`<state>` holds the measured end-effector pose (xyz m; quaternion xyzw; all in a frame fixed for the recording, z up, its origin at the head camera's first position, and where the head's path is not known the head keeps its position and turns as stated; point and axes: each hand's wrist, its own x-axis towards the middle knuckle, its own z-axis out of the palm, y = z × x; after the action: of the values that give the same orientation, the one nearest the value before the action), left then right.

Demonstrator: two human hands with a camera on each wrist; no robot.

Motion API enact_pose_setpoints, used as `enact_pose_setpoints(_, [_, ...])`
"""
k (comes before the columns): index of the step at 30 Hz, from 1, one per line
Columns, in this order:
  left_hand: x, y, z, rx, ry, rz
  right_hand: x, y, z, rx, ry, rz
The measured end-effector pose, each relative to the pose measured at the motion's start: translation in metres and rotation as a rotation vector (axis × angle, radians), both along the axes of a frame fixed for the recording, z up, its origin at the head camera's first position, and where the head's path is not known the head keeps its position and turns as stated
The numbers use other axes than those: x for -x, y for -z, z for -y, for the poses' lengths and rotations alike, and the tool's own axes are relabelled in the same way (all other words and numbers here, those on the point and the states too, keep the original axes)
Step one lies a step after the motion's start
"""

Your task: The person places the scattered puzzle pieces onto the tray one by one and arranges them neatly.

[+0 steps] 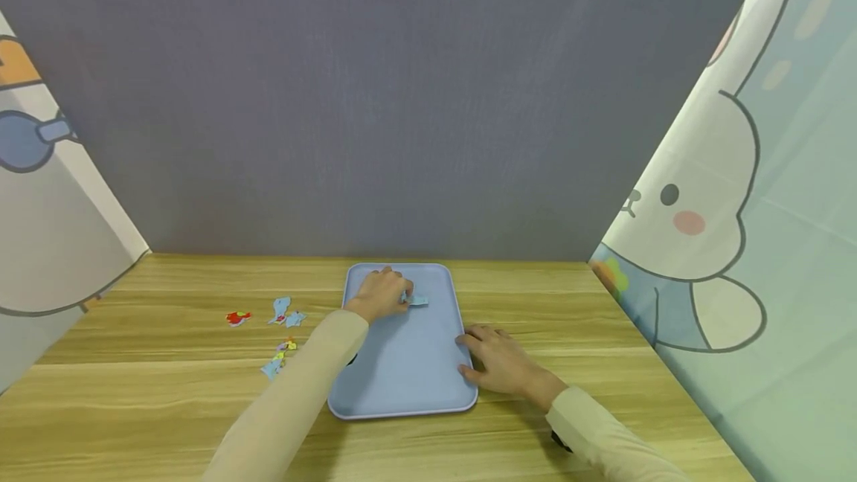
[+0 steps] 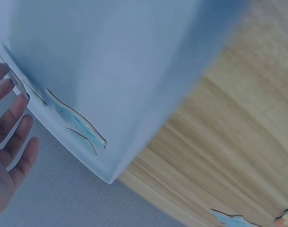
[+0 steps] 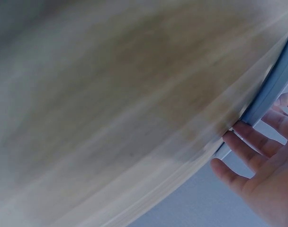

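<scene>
My left hand (image 1: 383,294) is over the far part of a light blue tray (image 1: 408,378). Its thumb and fingertips pinch a thin, pale blue puzzle piece (image 2: 18,84), seen nearly edge-on in the left wrist view. Just right of those fingertips, a light blue puzzle piece (image 1: 419,301) lies in the tray. More flat pieces (image 2: 77,120) lie by the tray's far edge in the left wrist view, partly blurred. On the tray's right rim, the fingertips of my right hand (image 1: 502,361) rest with the fingers spread and fairly straight.
Left of the tray, loose puzzle pieces lie on the wooden table (image 1: 167,393): a red one (image 1: 237,318), pale blue ones (image 1: 281,309) and a yellow-and-blue group (image 1: 277,360). A grey panel (image 1: 375,132) stands behind the table, with printed cloth (image 1: 710,244) at the sides.
</scene>
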<state>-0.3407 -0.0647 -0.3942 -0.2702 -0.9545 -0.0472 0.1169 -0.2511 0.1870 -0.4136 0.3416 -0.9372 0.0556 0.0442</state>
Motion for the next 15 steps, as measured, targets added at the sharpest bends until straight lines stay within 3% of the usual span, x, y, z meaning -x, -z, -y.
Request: enact_pose_setpoints(15, [-0.0027, -0.0028, -0.0059, 0.017, -0.001, 0.021, 0.0006, 0.0018, -0.0003, -0.001, -0.002, -0.005])
